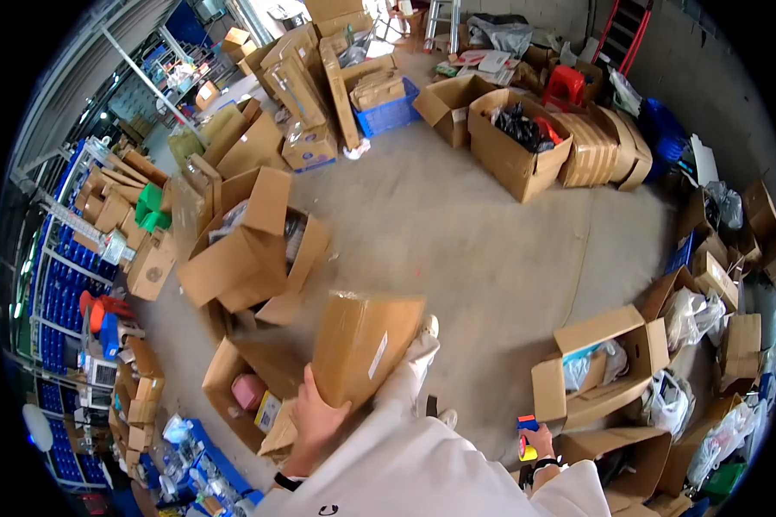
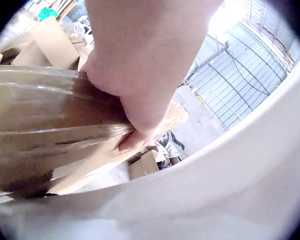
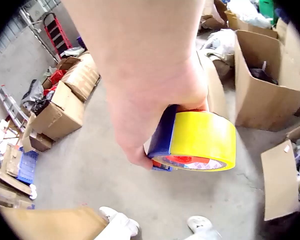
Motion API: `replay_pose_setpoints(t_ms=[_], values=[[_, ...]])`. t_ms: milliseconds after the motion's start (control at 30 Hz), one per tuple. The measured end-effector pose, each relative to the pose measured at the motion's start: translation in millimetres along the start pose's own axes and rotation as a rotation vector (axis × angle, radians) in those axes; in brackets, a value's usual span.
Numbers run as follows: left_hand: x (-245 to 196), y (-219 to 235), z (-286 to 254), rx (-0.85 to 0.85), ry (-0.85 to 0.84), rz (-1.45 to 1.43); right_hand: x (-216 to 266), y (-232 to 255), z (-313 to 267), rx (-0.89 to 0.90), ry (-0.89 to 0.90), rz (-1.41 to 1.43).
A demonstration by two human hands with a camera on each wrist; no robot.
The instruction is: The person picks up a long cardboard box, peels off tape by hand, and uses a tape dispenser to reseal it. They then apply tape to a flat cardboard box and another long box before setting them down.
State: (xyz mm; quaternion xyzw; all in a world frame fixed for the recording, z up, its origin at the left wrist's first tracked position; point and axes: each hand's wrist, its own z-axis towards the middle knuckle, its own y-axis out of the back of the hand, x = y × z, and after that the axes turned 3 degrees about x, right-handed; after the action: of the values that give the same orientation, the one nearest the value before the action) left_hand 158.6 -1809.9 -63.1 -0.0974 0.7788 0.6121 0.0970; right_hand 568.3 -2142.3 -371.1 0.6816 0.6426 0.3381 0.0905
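The left hand (image 1: 317, 420) grips the lower edge of a flat, glossy, tape-covered cardboard box (image 1: 365, 345) held up in front of the body, while the right hand (image 1: 540, 442), well apart at the side, clasps a round yellow tape roll (image 3: 200, 140) on its blue dispenser.

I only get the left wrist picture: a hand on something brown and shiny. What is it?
Observer: A sealed cardboard box, taped over; the left hand grips its lower corner and holds it up off the floor.
Visitor: Is the other hand helping with it?
Observer: No. The right hand is down at the person's side, holding a tape dispenser with a yellow roll.
Visitor: What is under the box?
Observer: An open carton on the concrete floor, with a pink item inside.
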Motion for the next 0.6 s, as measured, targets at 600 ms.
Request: replay_pose_setpoints(t_ms=[600], values=[[-207.1,19.3,370.9,0.203,0.105,0.042,387.0,138.5,242.3,-0.06,-0.019,-0.125]])
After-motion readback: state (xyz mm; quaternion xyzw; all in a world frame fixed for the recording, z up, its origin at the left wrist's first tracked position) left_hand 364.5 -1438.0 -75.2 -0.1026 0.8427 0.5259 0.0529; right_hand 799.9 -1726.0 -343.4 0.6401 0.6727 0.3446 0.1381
